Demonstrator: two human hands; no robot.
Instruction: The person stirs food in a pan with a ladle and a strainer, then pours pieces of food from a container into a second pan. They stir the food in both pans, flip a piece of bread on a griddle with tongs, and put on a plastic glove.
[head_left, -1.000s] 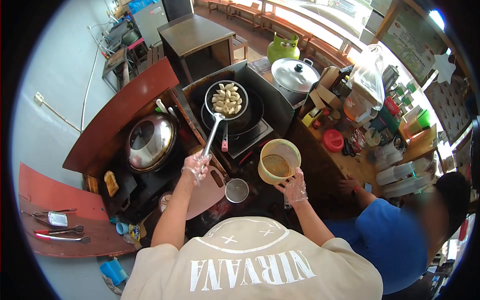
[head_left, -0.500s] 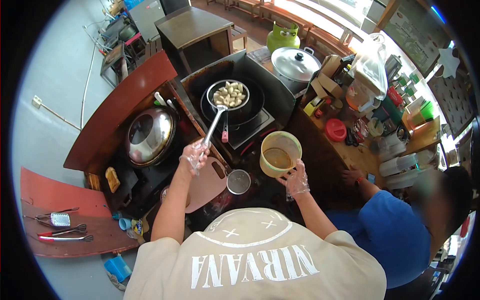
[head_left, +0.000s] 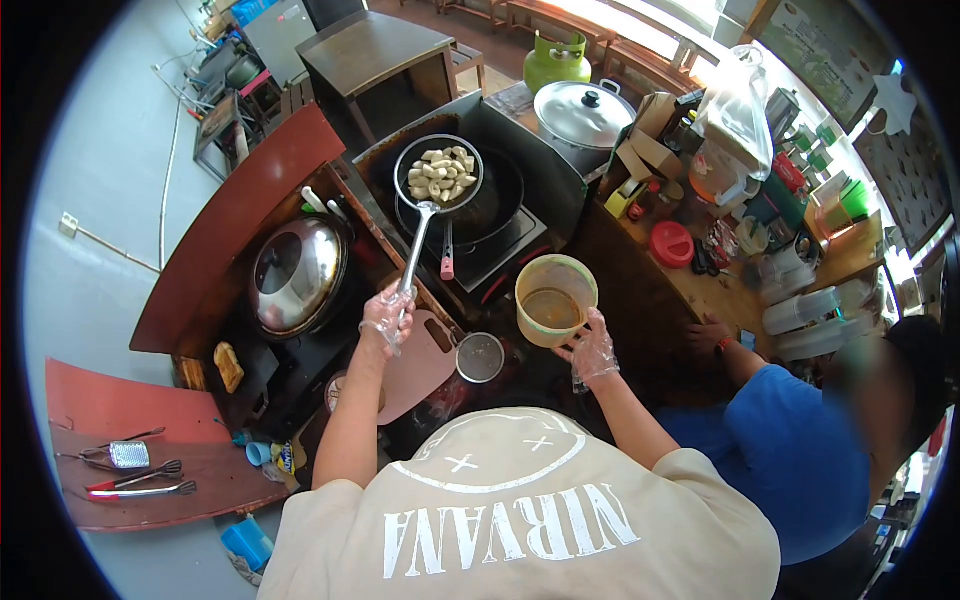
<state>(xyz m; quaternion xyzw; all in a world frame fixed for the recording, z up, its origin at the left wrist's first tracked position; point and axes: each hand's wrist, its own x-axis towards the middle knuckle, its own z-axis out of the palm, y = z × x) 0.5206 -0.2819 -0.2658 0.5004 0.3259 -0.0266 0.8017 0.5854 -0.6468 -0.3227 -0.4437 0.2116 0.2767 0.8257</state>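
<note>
My left hand (head_left: 387,315), in a clear plastic glove, grips the long handle of a wire strainer (head_left: 438,176) held over a black wok (head_left: 497,205) on the stove. Several pale food pieces lie in the strainer. My right hand (head_left: 590,352), also gloved, holds a yellow-green plastic tub (head_left: 555,297) with brownish liquid inside, just right of the stove. A small round sieve (head_left: 480,357) rests on a pink cutting board (head_left: 418,363) between my hands.
A lidded steel wok (head_left: 296,275) sits to the left. A lidded pot (head_left: 583,113) and a green gas cylinder (head_left: 555,60) are behind the stove. A person in a blue shirt (head_left: 800,455) stands at right by a cluttered counter (head_left: 700,270). Tongs (head_left: 140,485) lie on a red shelf.
The strainer with the food pieces has shifted a little to the left over the wok. The tub stays in my right hand, nearly unmoved.
</note>
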